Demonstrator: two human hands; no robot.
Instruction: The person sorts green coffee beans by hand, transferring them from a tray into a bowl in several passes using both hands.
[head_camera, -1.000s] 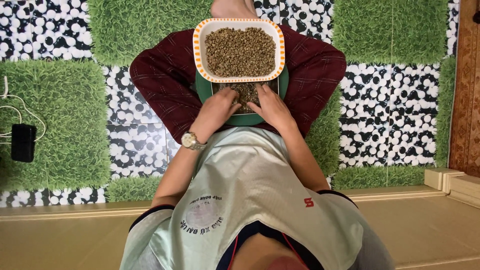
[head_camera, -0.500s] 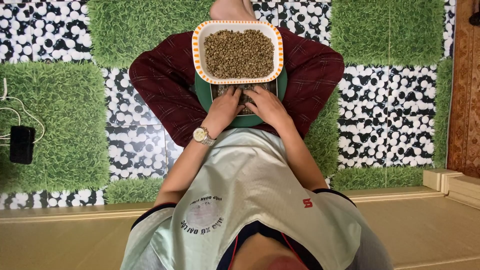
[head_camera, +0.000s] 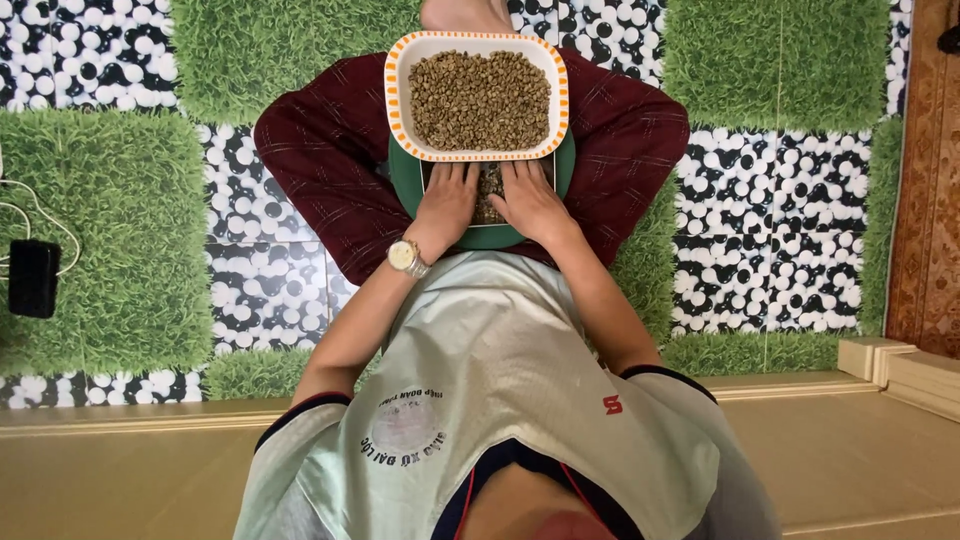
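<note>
A white rectangular bowl (head_camera: 395, 90) with an orange dotted rim sits on my crossed legs, full of pale green-brown beans (head_camera: 480, 97). Below it lies a round green plate (head_camera: 490, 238) carrying a small square tray of the same beans (head_camera: 489, 185). My left hand (head_camera: 445, 200), with a gold wristwatch (head_camera: 405, 256), rests flat on the left half of that tray. My right hand (head_camera: 530, 200) lies flat on the right half. Both hands have fingers spread over the beans and reach up to the bowl's near rim.
I sit cross-legged in dark red checked trousers (head_camera: 320, 150) on a floor mat (head_camera: 760, 190) patterned with grass squares and black-and-white pebbles. A black adapter (head_camera: 32, 278) with white cables lies at the far left. A tan wooden ledge (head_camera: 850, 440) runs behind me.
Both hands slid forward over the small tray toward the bowl and flattened out. The left wrist moved right and up.
</note>
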